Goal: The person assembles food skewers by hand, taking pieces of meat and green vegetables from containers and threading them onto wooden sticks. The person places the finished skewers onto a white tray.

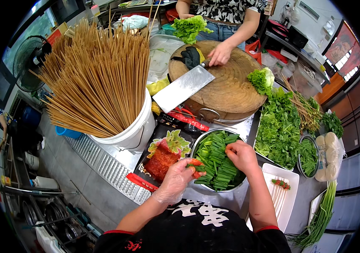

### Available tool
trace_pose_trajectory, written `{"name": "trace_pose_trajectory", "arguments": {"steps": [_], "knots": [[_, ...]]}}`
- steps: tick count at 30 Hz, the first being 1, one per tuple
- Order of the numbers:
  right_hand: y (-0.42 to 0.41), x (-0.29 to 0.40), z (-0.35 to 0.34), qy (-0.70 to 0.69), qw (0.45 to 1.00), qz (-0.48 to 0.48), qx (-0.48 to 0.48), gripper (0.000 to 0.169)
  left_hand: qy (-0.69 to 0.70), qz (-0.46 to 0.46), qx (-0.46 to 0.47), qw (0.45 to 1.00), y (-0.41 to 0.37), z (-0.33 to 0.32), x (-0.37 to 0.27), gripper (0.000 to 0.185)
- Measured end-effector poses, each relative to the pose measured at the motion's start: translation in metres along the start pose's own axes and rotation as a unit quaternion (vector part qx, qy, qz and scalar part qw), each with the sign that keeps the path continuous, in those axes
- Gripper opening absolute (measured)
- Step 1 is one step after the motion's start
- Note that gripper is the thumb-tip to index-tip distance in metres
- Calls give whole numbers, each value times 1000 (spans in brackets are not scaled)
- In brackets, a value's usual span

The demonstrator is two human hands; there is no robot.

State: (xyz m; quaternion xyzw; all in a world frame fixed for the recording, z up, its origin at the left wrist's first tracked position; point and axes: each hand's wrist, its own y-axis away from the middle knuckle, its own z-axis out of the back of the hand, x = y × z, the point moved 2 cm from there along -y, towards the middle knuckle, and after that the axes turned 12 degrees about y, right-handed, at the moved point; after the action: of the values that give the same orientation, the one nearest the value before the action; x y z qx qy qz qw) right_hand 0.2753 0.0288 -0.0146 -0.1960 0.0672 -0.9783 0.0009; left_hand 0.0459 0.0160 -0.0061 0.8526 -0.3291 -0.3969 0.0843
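My left hand (176,178), in a clear plastic glove, holds a slice of red marinated meat (198,168) with cut green stalks against it, by the left rim of a metal bowl. Cut green stalks (216,155) fill this bowl (199,139). My bare right hand (240,155) is over the bowl's right side with its fingers bent; whether they pinch a stalk cannot be made out. Left of the bowl, a mass of red meat (162,161) lies on a black printed bag (151,151). To the right, a white tray (293,177) bears skewers with a red and green roll (281,184).
A white bucket (135,136) of bamboo skewers stands left. Ahead, a cleaver (184,88) overhangs a round chopping block (230,85); a co-worker's hand (220,53) is at its handle, the other holds lettuce (189,29). Leafy greens (278,129) lie right.
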Motion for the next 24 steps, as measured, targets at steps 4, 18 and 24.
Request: {"name": "trace_pose_trajectory", "arguments": {"steps": [4,18,24], "knots": [[2,-2,-1,-17,999,-17,-23,9,2,-2,4,1000,-2,2,2,23],[21,53,19,-159,985,54,-42,9,15,10,27,999,-8,-1,14,25],[33,82,11,0,966,224,-133,14,-6,34,30,999,-5,-8,11,24]]}}
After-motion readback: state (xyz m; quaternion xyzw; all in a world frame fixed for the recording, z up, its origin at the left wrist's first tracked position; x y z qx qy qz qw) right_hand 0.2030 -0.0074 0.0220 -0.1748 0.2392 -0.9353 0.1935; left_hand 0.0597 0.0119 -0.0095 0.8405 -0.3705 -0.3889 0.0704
